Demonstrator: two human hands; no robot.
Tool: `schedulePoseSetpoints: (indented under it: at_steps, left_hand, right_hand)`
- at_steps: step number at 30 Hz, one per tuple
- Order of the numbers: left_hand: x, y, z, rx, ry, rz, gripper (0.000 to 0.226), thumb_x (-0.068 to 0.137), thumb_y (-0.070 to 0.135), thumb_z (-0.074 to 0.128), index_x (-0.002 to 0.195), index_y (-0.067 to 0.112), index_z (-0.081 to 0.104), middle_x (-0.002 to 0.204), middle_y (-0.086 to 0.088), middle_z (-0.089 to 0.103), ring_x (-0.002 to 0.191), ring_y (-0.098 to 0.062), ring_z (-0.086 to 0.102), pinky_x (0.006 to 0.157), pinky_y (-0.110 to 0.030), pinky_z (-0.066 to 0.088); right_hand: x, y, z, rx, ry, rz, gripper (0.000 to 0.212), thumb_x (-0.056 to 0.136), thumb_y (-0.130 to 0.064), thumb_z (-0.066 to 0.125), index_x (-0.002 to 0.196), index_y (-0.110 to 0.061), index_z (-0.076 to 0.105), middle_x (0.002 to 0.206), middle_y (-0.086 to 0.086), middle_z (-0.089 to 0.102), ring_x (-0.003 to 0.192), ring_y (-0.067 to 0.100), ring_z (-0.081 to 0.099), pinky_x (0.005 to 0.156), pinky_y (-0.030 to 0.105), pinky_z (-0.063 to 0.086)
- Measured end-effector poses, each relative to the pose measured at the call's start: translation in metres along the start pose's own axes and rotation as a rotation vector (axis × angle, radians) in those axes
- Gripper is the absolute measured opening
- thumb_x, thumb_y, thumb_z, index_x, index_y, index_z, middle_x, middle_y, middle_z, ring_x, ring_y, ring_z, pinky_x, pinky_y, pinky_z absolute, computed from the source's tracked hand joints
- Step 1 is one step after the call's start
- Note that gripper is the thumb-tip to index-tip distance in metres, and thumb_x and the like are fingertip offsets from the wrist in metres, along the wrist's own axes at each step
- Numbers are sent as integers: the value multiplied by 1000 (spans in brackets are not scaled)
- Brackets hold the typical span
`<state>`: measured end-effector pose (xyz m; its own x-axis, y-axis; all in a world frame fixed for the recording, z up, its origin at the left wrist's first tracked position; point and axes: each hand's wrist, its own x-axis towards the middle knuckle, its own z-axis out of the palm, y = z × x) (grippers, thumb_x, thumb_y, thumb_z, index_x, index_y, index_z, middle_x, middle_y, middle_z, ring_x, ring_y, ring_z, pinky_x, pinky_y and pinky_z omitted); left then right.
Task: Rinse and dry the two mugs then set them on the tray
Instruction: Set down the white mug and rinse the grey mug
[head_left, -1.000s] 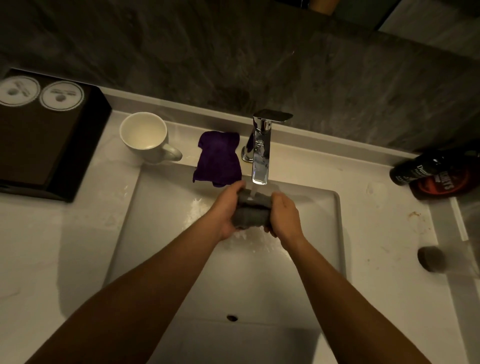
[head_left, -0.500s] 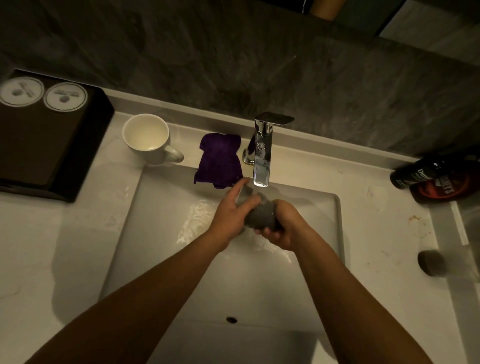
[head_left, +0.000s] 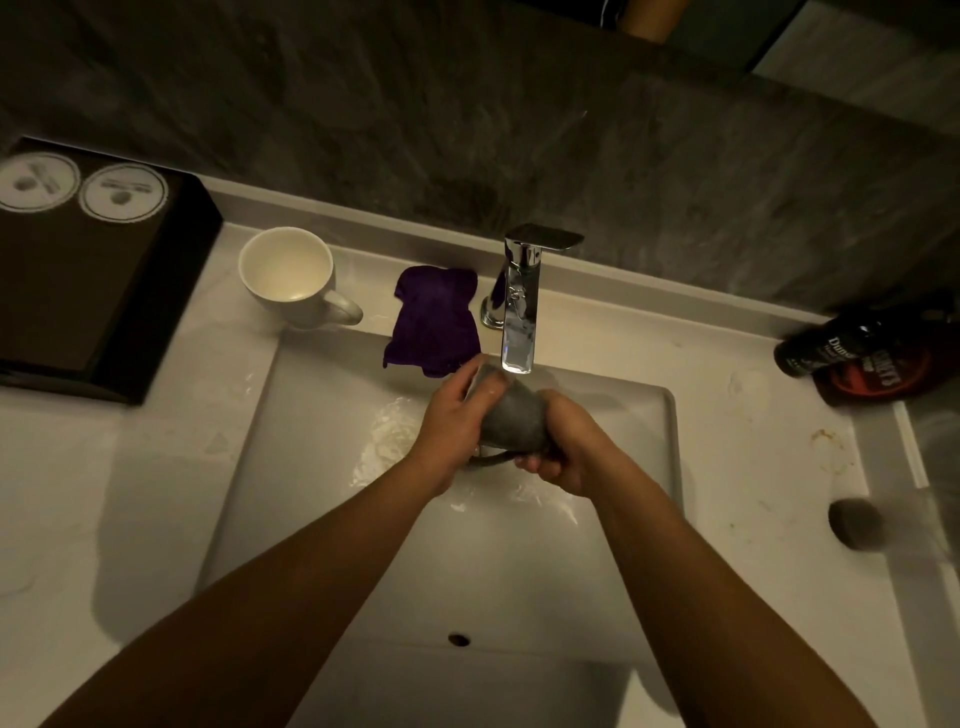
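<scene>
A grey mug (head_left: 511, 418) is tilted under the chrome tap (head_left: 519, 306) over the white sink (head_left: 311, 467). My left hand (head_left: 457, 415) wraps its rim end, fingers over the opening. My right hand (head_left: 569, 441) grips its base end, and the mug's handle pokes out below. A white mug (head_left: 291, 275) stands upright on the counter left of the tap. A purple cloth (head_left: 436, 317) lies between the white mug and the tap. The black tray (head_left: 93, 291) sits at the far left.
Two round white coasters (head_left: 83, 187) lie on the tray's back end. Dark bottles (head_left: 872, 353) lie on the counter at the right. A small dark round object (head_left: 854, 522) sits near the right edge. Water wets the sink floor. A dark stone wall rises behind.
The grey mug has turned from level between both hands to tilted, rim up-left toward the spout. My left hand moved up over the rim, my right hand slid lower round the base.
</scene>
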<state>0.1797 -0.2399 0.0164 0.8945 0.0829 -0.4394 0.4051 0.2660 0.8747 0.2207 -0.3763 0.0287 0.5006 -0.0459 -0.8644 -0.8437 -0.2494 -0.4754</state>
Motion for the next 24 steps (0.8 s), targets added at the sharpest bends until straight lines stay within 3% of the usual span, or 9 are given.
schedulePoseSetpoints:
  at_steps: [3, 6, 8, 11, 13, 17, 19, 22, 24]
  left_hand:
    - [12, 5, 4, -18, 89, -257, 23, 98, 51, 60, 111, 34, 71, 119, -4, 71, 112, -27, 68, 95, -44, 58]
    - [17, 10, 6, -153, 24, -520, 34, 95, 50, 65, 117, 24, 66, 123, -13, 70, 111, -35, 69, 96, -50, 59]
    - [20, 2, 4, -125, -29, -416, 30, 99, 45, 59, 123, 27, 64, 127, -12, 69, 116, -35, 68, 97, -48, 58]
    - [22, -9, -4, -86, -63, -230, 38, 97, 42, 61, 133, 30, 64, 128, -9, 69, 116, -28, 68, 81, -38, 58]
    - [20, -7, -6, -124, -47, -237, 35, 94, 43, 64, 124, 26, 68, 124, -12, 71, 110, -27, 69, 78, -36, 57]
    - [14, 14, 3, -244, -41, -598, 27, 97, 45, 63, 110, 22, 66, 107, -14, 73, 97, -32, 68, 80, -43, 58]
    - [15, 9, 7, -129, -10, -521, 32, 99, 49, 58, 114, 23, 66, 111, -13, 72, 99, -30, 68, 80, -42, 58]
    - [13, 0, 9, 16, 74, -188, 25, 104, 46, 52, 108, 29, 70, 110, -1, 72, 105, -22, 68, 82, -34, 54]
    - [14, -3, 7, 75, 57, -104, 31, 106, 43, 50, 119, 26, 72, 116, -1, 71, 109, -22, 66, 80, -31, 51]
  right_hand:
    - [-1, 11, 9, -224, 254, -346, 44, 101, -44, 35, 98, -8, 62, 83, 18, 70, 54, 25, 65, 46, 31, 51]
    - [3, 26, 12, -346, 408, -657, 36, 104, -41, 40, 95, -12, 60, 88, 9, 65, 74, 16, 63, 63, 32, 54]
    - [7, 20, 5, -221, 340, -446, 42, 101, -41, 38, 97, -8, 64, 81, 10, 66, 63, 18, 62, 54, 31, 53]
    - [-1, 8, -5, 60, -37, 23, 48, 98, -36, 35, 102, 2, 64, 67, 18, 63, 41, 20, 50, 37, 20, 31]
    - [-5, 11, -2, 52, -25, -64, 46, 100, -37, 35, 102, 0, 63, 72, 19, 66, 44, 24, 54, 38, 24, 32]
    - [0, 29, 8, -165, 275, -519, 33, 105, -32, 36, 93, -13, 59, 93, 19, 66, 74, 31, 68, 41, 23, 47]
    - [6, 28, 5, -48, 267, -346, 34, 103, -30, 34, 95, -10, 61, 92, 23, 67, 66, 31, 65, 38, 24, 44]
    - [-4, 19, -5, 202, -83, 73, 42, 99, -27, 33, 103, 0, 65, 74, 23, 65, 42, 21, 53, 32, 19, 33]
    - [-4, 18, -4, 264, -145, 117, 44, 99, -27, 33, 102, 1, 66, 73, 22, 66, 42, 22, 55, 33, 19, 34]
